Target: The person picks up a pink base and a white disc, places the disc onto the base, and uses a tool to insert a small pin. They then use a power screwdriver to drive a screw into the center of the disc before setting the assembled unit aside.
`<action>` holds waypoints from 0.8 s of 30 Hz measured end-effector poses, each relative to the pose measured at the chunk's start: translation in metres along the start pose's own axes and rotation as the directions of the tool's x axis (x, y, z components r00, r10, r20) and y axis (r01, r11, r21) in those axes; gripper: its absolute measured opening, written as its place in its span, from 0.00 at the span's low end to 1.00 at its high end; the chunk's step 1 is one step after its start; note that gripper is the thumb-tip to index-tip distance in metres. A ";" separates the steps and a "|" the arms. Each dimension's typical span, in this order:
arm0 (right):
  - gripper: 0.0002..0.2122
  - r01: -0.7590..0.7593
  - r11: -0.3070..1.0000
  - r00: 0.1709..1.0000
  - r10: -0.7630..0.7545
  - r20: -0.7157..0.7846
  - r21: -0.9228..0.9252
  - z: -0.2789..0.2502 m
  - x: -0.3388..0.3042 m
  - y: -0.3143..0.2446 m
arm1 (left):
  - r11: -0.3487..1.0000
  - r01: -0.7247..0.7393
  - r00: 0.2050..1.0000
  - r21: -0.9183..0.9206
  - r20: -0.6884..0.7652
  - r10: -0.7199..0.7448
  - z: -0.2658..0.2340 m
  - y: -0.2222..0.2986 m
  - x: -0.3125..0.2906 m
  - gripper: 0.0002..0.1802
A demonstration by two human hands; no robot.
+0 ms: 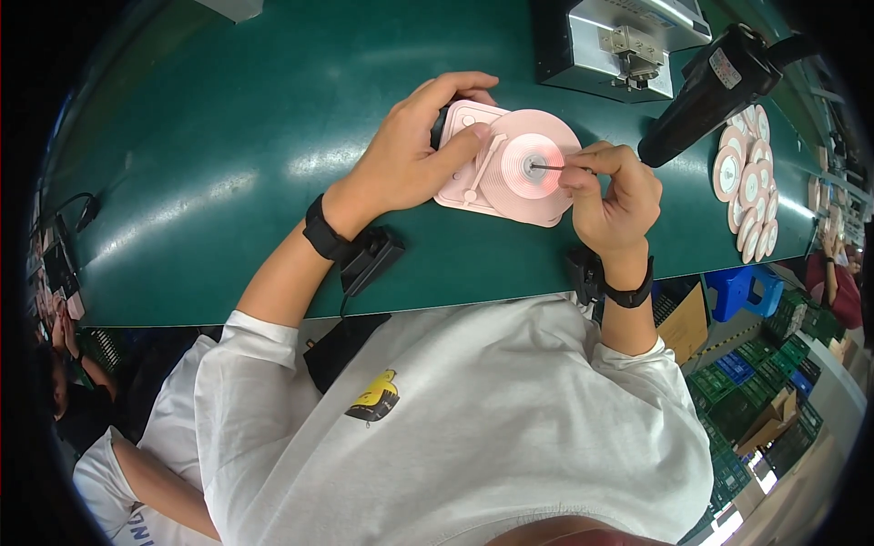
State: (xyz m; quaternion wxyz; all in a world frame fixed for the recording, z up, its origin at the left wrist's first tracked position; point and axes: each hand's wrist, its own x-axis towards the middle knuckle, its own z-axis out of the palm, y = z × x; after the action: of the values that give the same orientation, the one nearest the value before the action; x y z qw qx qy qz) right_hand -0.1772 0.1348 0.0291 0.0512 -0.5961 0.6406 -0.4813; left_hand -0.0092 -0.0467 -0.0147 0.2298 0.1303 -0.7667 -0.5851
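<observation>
A pink device shaped like a small record player (457, 189) lies on the green table in front of me, with a round grooved pink disc (510, 205) on it. My left hand (401, 159) grips its left side, thumb on top near the tonearm-shaped piece (485, 162), the other fingers along the far edge. A black part (439, 129) shows partly beneath that hand. My right hand (617, 198) pinches a thin dark metal rod, perhaps a tweezer or pick (549, 167), whose tip touches the middle of the disc. Reddish light falls on the disc.
A thick black cylindrical tool (701, 98) slants in at the right, beside a metal machine (605, 55). Several pink discs (752, 187) are piled at the far right. Below the table's edge stand blue stools (742, 293) and crates (728, 382). Other people sit left and right.
</observation>
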 end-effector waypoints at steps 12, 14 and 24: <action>0.08 0.061 0.998 0.998 -0.061 0.013 0.000 0.000 0.002 0.001 | 1.000 -0.007 1.000 0.003 0.003 0.007 0.000 -0.001 0.001 0.24; 0.08 0.030 1.000 0.999 -0.030 0.021 0.006 -0.001 0.002 0.000 | 1.000 -0.011 1.000 0.006 0.001 0.011 0.000 -0.001 0.001 0.24; 0.06 0.050 0.999 0.999 -0.050 0.022 0.013 -0.002 0.002 0.002 | 0.997 -0.038 0.997 0.065 0.067 0.033 -0.005 0.002 0.002 0.27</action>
State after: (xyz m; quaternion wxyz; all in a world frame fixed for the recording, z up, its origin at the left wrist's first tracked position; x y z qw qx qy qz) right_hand -0.1804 0.1344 0.0303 0.0503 -0.6169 0.6219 -0.4798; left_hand -0.0080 -0.0510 -0.0115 0.2104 0.1050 -0.7951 -0.5591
